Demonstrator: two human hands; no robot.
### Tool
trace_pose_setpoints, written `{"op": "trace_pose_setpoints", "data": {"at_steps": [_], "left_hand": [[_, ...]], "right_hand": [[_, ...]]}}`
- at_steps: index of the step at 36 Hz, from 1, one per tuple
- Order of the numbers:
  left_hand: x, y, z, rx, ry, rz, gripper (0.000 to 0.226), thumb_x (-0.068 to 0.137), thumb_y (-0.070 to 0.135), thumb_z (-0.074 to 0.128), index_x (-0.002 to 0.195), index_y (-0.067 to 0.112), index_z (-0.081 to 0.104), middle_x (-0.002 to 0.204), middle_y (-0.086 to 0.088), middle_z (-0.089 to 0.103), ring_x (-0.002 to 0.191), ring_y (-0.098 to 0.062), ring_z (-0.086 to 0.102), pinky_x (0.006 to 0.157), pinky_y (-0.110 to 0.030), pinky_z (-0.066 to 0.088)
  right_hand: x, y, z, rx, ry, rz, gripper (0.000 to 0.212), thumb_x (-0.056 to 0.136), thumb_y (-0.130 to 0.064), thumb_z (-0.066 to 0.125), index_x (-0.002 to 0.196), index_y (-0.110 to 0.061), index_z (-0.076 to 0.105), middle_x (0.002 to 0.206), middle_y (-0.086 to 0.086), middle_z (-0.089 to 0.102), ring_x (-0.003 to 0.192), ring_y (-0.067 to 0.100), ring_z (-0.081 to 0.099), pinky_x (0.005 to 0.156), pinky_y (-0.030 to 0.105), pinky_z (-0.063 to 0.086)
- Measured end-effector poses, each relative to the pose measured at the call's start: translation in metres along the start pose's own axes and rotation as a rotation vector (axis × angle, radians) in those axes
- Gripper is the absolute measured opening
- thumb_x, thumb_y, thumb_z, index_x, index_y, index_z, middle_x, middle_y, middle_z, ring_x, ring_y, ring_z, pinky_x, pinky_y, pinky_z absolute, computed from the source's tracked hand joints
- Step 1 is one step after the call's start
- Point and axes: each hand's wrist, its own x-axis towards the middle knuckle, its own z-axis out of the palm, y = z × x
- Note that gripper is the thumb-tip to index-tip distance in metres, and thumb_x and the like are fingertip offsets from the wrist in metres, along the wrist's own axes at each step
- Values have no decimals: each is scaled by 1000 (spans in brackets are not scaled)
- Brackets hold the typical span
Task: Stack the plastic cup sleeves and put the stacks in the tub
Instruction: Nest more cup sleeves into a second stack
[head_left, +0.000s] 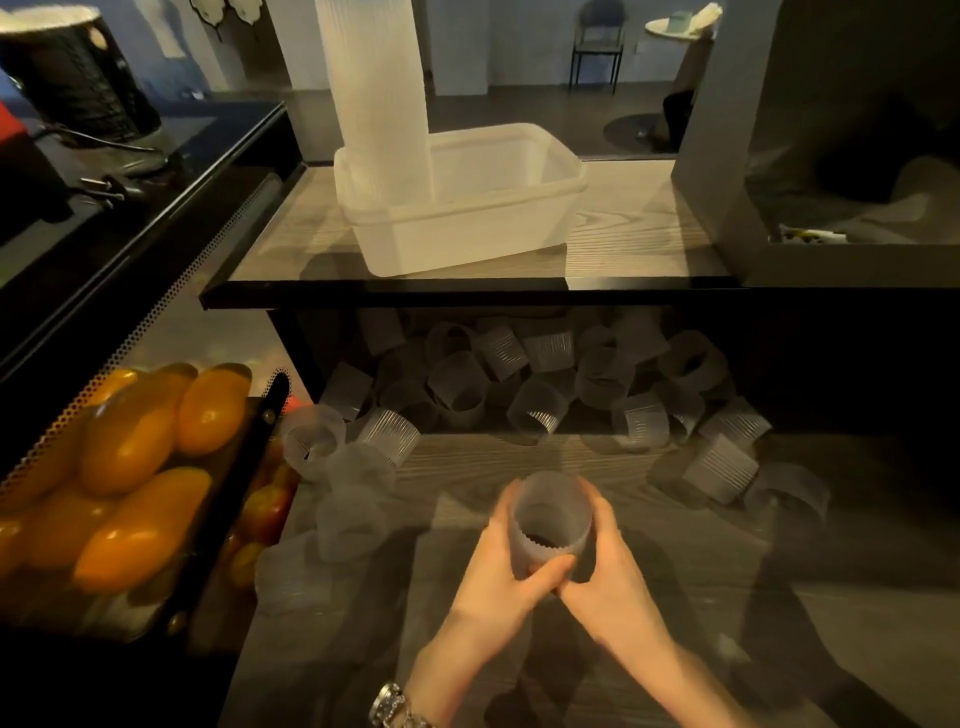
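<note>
A translucent ribbed cup sleeve (550, 514) is held upright over the lower wooden surface, between both hands. My left hand (501, 571) grips its left side with the thumb across the bottom front. My right hand (605, 561) curls round its right side. Several loose sleeves (519, 374) lie scattered on the lower surface and under the shelf. On the upper shelf stands a white translucent tub (467, 228), with a tall stack of sleeves (374, 93) standing in its left end.
A perforated metal basket (156, 332) holding orange fruit (140, 441) stands at the left. A dark counter with a black appliance (78, 73) is at the far left. A grey box-like unit (727, 156) stands right of the tub on the shelf (467, 293).
</note>
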Motion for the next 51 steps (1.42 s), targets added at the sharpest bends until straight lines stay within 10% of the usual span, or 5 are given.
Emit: {"op": "trace_pose_setpoints", "data": {"at_steps": [7, 16, 33, 42, 51], "left_hand": [[-11, -1, -27, 3, 142, -30, 87, 62, 53, 72, 133, 42, 23, 131, 35, 30, 122, 26, 24, 93, 5, 25], [-22, -35, -93, 135, 496, -130, 70, 77, 19, 73, 133, 36, 34, 132, 18, 41, 117, 11, 39, 99, -13, 31], [-40, -58, -120, 121, 530, -264, 69, 83, 1, 65, 142, 4, 28, 143, -16, 39, 135, -26, 36, 113, -43, 27], [-29, -65, -122, 224, 498, -346, 69, 90, 14, 59, 146, 13, 20, 148, -13, 32, 136, -25, 31, 113, -39, 26], [-22, -73, -121, 257, 523, -360, 64, 86, 3, 60, 142, 3, 29, 146, -17, 33, 137, -27, 29, 110, -34, 23]], "right_hand": [[-2, -19, 3, -32, 105, -213, 103, 67, -23, 80, 124, -72, 10, 129, -53, 19, 119, -29, 24, 87, -8, 26], [12, -51, 48, -219, 164, -681, 61, 77, 12, 61, 132, -9, 44, 140, -2, 41, 135, 3, 31, 115, 31, 21], [-8, -52, 96, -214, 74, -991, 41, 82, 10, 47, 120, -5, 56, 125, 9, 59, 129, 17, 46, 111, 34, 34], [15, -15, 153, -28, -386, 24, 63, 90, -3, 44, 144, -28, 22, 148, -5, 33, 136, 8, 31, 115, 27, 25], [74, 5, 173, 82, -465, 351, 72, 86, 9, 42, 148, -11, 9, 147, 12, 34, 136, 23, 33, 112, 32, 29]]}}
